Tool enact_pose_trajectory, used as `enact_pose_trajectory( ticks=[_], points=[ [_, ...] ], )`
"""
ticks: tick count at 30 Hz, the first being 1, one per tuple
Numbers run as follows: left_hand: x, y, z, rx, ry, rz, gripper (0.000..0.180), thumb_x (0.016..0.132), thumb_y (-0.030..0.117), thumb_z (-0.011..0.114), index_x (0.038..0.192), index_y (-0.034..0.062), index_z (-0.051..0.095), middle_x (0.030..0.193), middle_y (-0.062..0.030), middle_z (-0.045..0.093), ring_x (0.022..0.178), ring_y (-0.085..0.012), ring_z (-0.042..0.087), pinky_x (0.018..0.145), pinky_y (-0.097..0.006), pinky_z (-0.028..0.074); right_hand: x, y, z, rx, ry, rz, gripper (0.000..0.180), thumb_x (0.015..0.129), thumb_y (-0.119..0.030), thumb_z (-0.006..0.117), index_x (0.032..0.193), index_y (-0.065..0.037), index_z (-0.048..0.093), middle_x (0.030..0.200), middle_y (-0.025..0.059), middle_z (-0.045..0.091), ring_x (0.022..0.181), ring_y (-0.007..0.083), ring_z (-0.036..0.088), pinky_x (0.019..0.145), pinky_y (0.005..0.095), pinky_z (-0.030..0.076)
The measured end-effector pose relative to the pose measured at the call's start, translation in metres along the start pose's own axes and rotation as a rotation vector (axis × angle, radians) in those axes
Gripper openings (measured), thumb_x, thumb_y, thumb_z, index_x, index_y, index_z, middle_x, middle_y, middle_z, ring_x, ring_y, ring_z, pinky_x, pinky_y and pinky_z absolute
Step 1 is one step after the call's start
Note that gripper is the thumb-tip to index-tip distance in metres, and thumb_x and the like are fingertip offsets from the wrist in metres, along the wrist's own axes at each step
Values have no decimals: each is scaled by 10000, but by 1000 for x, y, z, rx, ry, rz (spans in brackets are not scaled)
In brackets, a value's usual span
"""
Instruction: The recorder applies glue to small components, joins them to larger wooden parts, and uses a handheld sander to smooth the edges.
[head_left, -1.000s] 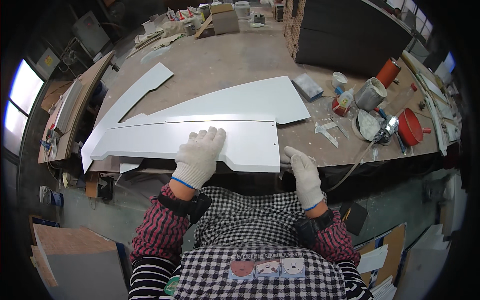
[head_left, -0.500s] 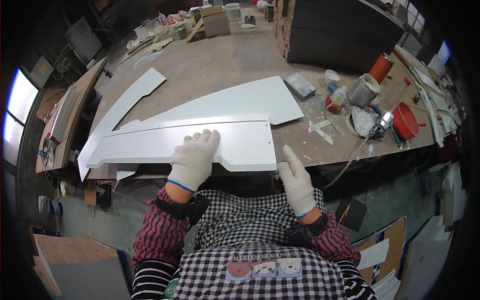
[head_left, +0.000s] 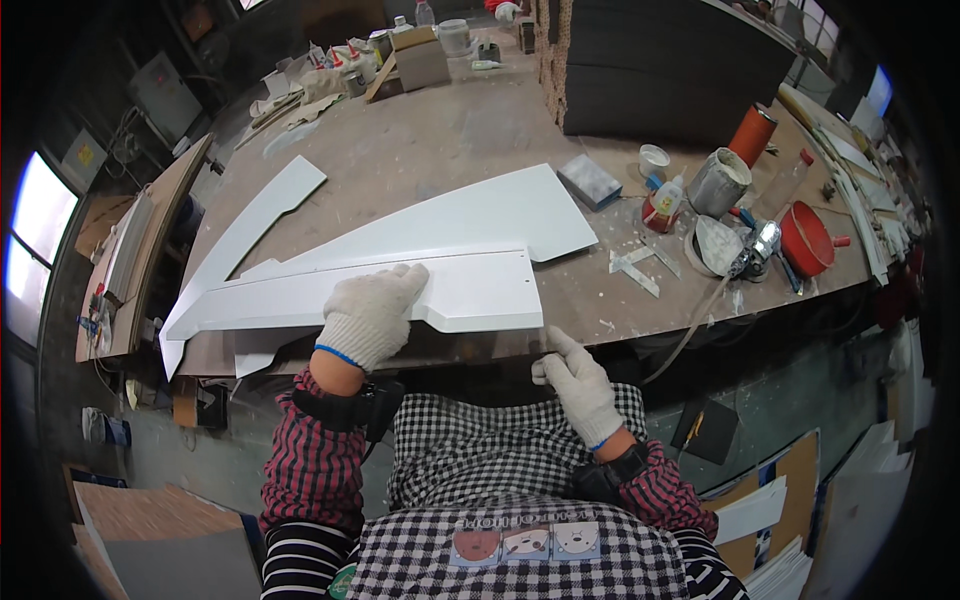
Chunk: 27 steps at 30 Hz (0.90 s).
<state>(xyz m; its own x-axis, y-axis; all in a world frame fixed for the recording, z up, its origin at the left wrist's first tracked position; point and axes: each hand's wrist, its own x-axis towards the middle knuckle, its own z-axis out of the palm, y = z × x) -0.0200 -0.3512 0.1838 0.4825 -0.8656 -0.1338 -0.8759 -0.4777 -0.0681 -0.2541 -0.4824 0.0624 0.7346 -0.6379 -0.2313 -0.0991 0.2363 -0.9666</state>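
Observation:
My left hand [head_left: 370, 312], in a white knit glove, grips the front edge of a long white panel [head_left: 470, 290]. Its fingers lie on the top face and the thumb is down at the edge. This panel has a notched front edge and small holes near its right end. It lies over a wider white panel [head_left: 510, 210], with a narrow white panel [head_left: 250, 225] angled off to the left. Just off the near right corner, my gloved right hand [head_left: 582, 392] has its fingers bent together; whatever they may hold is too small to make out.
On the worktable [head_left: 450, 120], a grey block [head_left: 590, 182], glue bottle [head_left: 663, 200], metal can [head_left: 721, 182], red bowl [head_left: 808, 240] and spray gun [head_left: 757, 250] with hose stand to the right. A large dark block [head_left: 670, 75] stands behind. Boards lean below at both sides.
My right hand has drawn down and toward me, its fingers bending in from a more stretched pose. My left hand has shifted slightly left and nearer the panel's front edge.

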Motion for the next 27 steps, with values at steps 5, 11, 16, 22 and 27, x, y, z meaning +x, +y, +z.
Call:
enact_pose_trajectory(
  ticks=[5, 11, 16, 22, 27],
  points=[
    [1, -2, 0, 3, 11, -1, 378, 795, 74, 593, 1170, 90, 554, 1115, -113, 672, 1007, -344, 676, 786, -475, 541, 0, -5, -1, -61, -18, 46, 512, 970, -86, 522, 1438, 95, 421, 993, 102, 683, 870, 115, 650, 806, 250, 544],
    [1, -2, 0, 11, 8, -2, 380, 802, 80, 586, 1181, 97, 553, 1116, -123, 679, 993, -348, 683, 775, -484, 542, 0, -3, -1, -75, -27, 48, 505, 972, -91, 520, 1426, 108, 429, 963, 87, 688, 847, 113, 645, 806, 239, 531],
    [2, -4, -1, 28, 24, 1, 393, 805, 88, 580, 1197, 122, 574, 1114, -125, 689, 981, -351, 685, 775, -481, 545, -1, 0, 0, -58, -31, 49, 504, 971, -93, 528, 1422, 111, 433, 936, 78, 684, 837, 111, 637, 805, 240, 524],
    [3, -1, -9, 46, -16, -12, 446, 796, 93, 580, 1238, 157, 594, 1088, -134, 703, 970, -351, 684, 777, -470, 544, 1, 4, 0, -45, -46, 34, 505, 969, -93, 532, 1419, 114, 435, 911, 71, 680, 823, 107, 629, 796, 236, 517],
    [3, -6, -8, 25, 13, -12, 464, 798, 97, 573, 1253, 176, 612, 1064, -128, 708, 948, -355, 687, 757, -482, 543, 0, 3, -1, -65, -78, 16, 497, 967, -88, 532, 1415, 109, 444, 909, 71, 679, 818, 106, 629, 782, 235, 513]
  ],
)
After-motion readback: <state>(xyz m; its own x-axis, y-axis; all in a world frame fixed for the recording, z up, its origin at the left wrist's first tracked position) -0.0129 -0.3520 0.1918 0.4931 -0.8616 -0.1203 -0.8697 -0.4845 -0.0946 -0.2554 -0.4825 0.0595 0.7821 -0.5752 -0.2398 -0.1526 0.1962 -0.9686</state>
